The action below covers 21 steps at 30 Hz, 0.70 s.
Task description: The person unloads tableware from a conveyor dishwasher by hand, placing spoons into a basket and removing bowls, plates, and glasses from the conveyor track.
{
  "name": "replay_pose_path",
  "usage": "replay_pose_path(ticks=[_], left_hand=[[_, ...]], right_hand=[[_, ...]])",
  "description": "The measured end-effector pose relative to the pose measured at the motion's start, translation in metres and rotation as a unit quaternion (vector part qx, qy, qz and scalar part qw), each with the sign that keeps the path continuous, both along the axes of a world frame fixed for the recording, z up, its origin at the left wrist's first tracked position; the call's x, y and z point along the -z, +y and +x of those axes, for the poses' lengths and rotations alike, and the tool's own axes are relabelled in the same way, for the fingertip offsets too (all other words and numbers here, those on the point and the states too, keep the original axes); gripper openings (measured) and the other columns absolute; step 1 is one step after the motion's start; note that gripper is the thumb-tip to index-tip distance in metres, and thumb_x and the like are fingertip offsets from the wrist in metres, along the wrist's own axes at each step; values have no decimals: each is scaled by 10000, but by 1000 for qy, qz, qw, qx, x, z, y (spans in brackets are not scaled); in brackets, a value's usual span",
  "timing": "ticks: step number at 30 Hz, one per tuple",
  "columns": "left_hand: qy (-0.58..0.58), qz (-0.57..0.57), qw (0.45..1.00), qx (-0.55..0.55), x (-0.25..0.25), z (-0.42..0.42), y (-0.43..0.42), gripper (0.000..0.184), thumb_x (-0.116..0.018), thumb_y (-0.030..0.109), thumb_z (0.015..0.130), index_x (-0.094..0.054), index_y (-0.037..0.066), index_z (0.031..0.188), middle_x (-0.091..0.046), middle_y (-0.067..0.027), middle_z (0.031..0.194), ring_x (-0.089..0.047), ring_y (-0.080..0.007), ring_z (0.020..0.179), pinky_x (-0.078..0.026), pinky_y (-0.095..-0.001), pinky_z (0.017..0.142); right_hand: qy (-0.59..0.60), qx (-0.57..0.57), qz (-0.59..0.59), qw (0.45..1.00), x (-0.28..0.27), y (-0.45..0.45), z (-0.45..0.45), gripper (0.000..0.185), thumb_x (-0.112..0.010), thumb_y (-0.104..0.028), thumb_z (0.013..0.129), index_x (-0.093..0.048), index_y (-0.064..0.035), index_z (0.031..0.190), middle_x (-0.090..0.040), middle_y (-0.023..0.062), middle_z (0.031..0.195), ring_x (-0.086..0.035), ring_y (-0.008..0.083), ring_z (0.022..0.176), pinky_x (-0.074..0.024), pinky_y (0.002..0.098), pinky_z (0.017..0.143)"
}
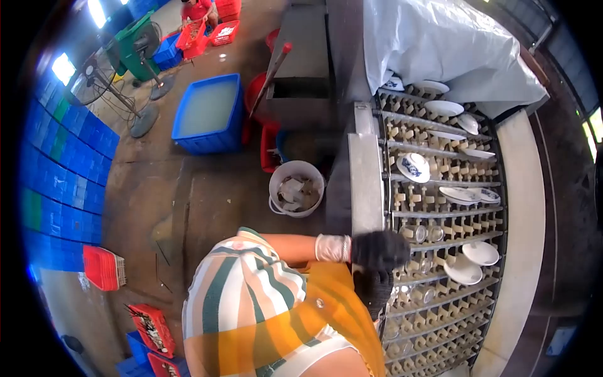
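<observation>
Left hand, right hand: close together, I can't tell if pinching | Glasses: on pegged rack near left hand | Care: I'd touch glasses softly, keep off the pegs

Left arm outstretched, gloved left hand close beside gloved right hand

We see a brown concrete-looking floor with dark, damp-looking patches. On the left, stacked blue crates form a wall, banded here and there with green. Farther off on that side stand two pedestal fans, one nearer us, the other beside a green bin. Daylight glares through a window at far left and openings at far right.
</observation>
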State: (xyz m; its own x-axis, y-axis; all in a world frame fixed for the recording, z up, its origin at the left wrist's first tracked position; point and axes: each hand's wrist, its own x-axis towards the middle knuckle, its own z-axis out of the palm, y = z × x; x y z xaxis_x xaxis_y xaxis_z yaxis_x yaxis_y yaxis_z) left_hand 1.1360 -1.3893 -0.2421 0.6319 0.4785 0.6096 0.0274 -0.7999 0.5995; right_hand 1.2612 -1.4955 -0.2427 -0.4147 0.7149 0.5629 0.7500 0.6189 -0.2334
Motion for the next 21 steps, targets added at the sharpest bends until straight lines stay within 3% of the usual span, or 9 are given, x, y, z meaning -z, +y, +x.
replay_pose_path(ticks=[1,3,4,5,6,7,9,12,21], left_hand=[[-83,96,992,9,-8,15,-6,117,-611,166,828,-670,68,854,-630,-85,842,-613,-248,792,-503,-384,733],[-144,-73,980,116,17,45,-18,229,-622,103,765,-552,124,549,-507,-30,553,-510,-187,499,-466,-356,550],[-72,-129,984,102,19,46,-22,132,-605,197,811,-604,94,730,-572,-79,733,-559,-256,676,-476,-382,659],[1,-184,979,86,22,46,-25,244,-587,292,857,-657,64,911,-638,-128,914,-609,-325,853,-485,-409,768],[-9,-203,975,84,11,45,-25,262,-580,302,867,-670,65,933,-646,-131,924,-615,-328,871,-488,-405,774],[-9,-202,976,85,13,47,-27,262,-580,302,867,-670,65,933,-646,-131,924,-615,-328,871,-488,-405,774],[-85,-150,984,51,16,53,-30,157,-599,179,836,-607,69,723,-578,-93,735,-568,-270,686,-466,-372,660],[-22,-192,974,119,18,51,-30,197,-585,246,867,-627,56,902,-591,-133,901,-564,-321,863,-458,-378,764],[12,-207,973,101,18,65,-39,255,-594,286,854,-656,51,930,-626,-136,914,-599,-330,880,-483,-401,775]], right_hand=[[29,-5,-21,999,1,3,3,202,-598,-137,886,-566,-12,1042,-611,118,1009,-582,241,896,-479,347,787],[156,26,-121,980,16,-1,11,205,-593,-138,889,-565,-12,1048,-610,117,1016,-579,239,905,-476,345,794],[212,43,-154,964,25,-7,16,207,-590,-139,891,-564,-12,1052,-609,117,1019,-577,238,910,-474,344,798],[235,52,-169,956,32,-12,19,208,-588,-140,892,-563,-12,1055,-608,117,1023,-576,237,915,-473,343,801],[261,58,-183,946,38,-15,23,210,-585,-140,894,-563,-12,1058,-608,117,1026,-574,236,919,-471,342,805],[273,61,-190,941,42,-17,27,212,-583,-141,895,-562,-12,1062,-607,116,1029,-573,235,924,-470,341,809],[284,66,-197,936,49,-19,32,215,-578,-142,898,-561,-12,1068,-606,116,1036,-569,233,933,-467,339,816],[305,73,-204,927,56,-25,38,220,-571,-144,903,-558,-12,1078,-604,115,1047,-565,231,947,-463,336,826],[331,83,-221,914,72,-41,55,236,-549,-151,917,-552,-12,1108,-598,112,1077,-551,222,989,-450,328,859]])
